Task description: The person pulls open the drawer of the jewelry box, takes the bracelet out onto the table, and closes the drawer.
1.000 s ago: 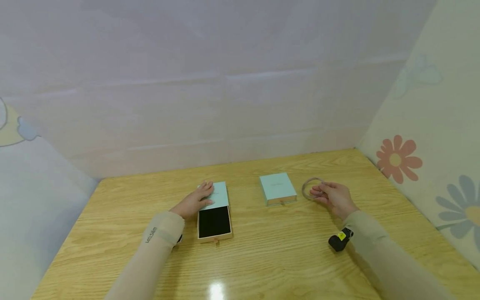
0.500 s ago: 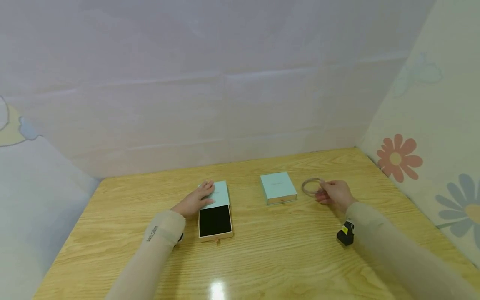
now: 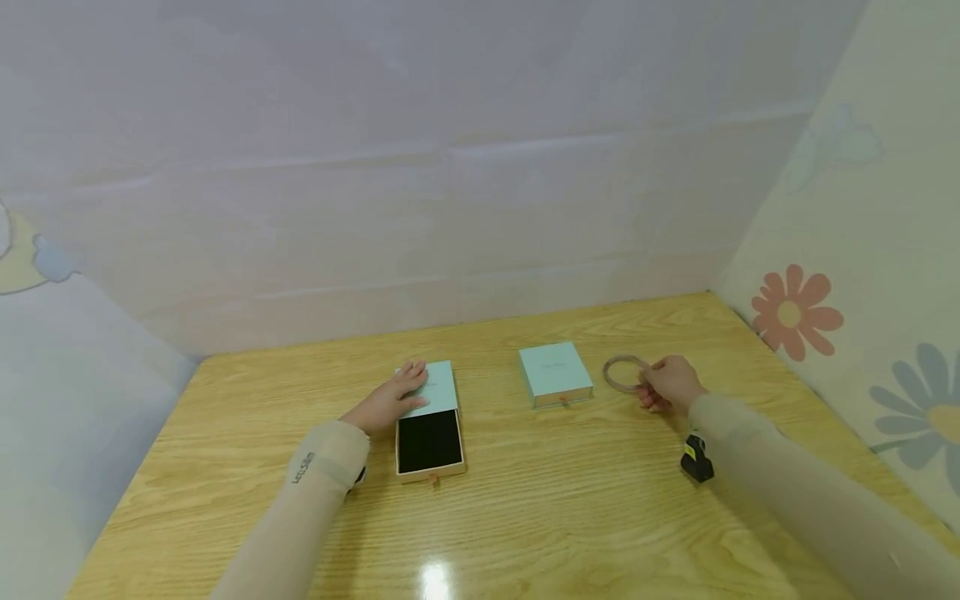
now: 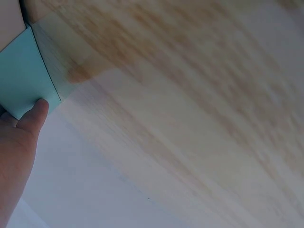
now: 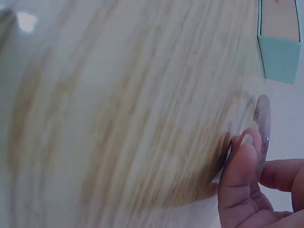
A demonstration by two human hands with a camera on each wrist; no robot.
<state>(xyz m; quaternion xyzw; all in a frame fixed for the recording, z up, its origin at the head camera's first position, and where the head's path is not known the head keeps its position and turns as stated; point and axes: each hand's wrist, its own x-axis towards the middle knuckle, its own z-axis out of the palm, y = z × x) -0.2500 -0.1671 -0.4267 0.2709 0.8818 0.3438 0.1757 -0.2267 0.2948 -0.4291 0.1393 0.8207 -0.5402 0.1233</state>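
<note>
A light blue drawer box (image 3: 441,387) stands left of centre, its black-lined drawer (image 3: 429,442) pulled out toward me. My left hand (image 3: 386,402) rests flat on the box's top, fingers spread; in the left wrist view a fingertip lies near the edge of the blue cover (image 4: 28,76). At the right, my right hand (image 3: 671,385) pinches a thin, brownish bangle (image 3: 606,373) between thumb and fingers, low over the tabletop. The right wrist view shows the bangle (image 5: 264,111) from its edge, partly hidden behind the fingertips, with its reflection on the shiny surface.
A second light blue box (image 3: 555,371), with its drawer in, sits between the first box and the bangle. The wooden table (image 3: 525,517) meets a pale wall sheet (image 3: 450,208) behind and a flower-printed one (image 3: 885,275) at the right.
My right hand has shifted slightly right and turned, and its fingers have moved to the bangle's right edge. The bangle lies flatter now. The left hand and both boxes stay put.
</note>
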